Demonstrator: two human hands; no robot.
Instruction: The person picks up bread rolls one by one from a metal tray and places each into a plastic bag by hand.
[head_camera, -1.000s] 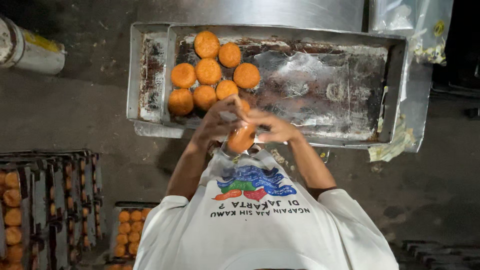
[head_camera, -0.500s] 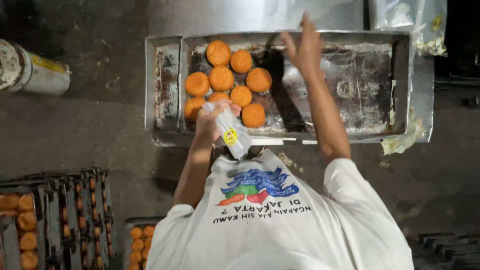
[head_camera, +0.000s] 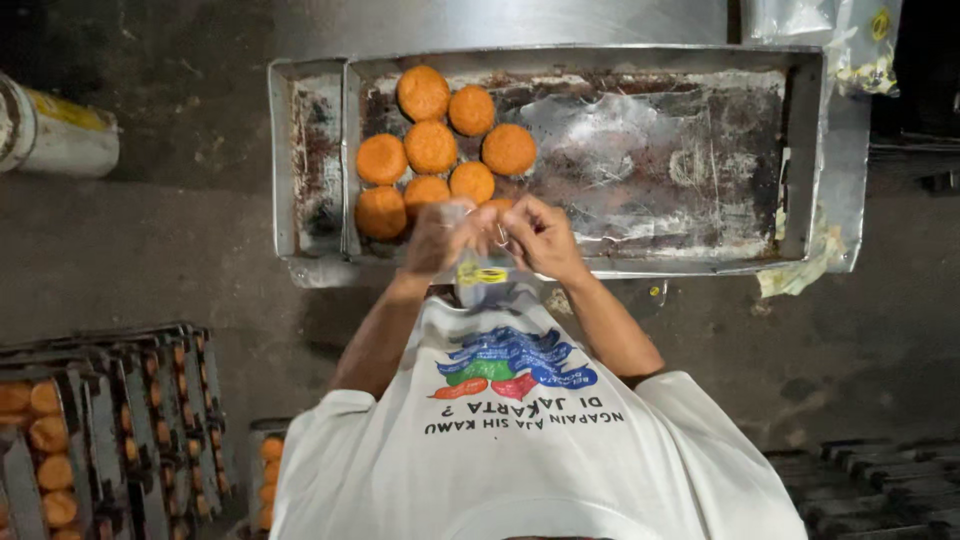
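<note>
**Both hands meet over a small clear bag at the tray's near edge**

From the head camera, you look straight down on your own white printed shirt (head_camera: 520, 450) and both forearms stretching out in front of you. Your left hand (head_camera: 440, 235) and your right hand (head_camera: 540, 235) are drawn close together, just above the near rim of a long, worn metal tray (head_camera: 680, 160). Both are clenched on a small clear plastic bag (head_camera: 480, 275) with a yellow and blue patch; it hangs between them, just in front of your chest and over the tray's near edge. An orange round cake (head_camera: 497, 206) peeks out between your knuckles, though you cannot tell whether it sits inside the bag or lies on the tray.

Seven more round orange cakes (head_camera: 431, 146) lie clustered at the tray's left end, touching or nearly touching one another. The rest of the tray shows dark, burnt patches. A pale cylinder-shaped container (head_camera: 50, 130) lies on the dark floor well to the left. At lower left, racks of narrow trays (head_camera: 100, 430) hold further orange cakes
</note>
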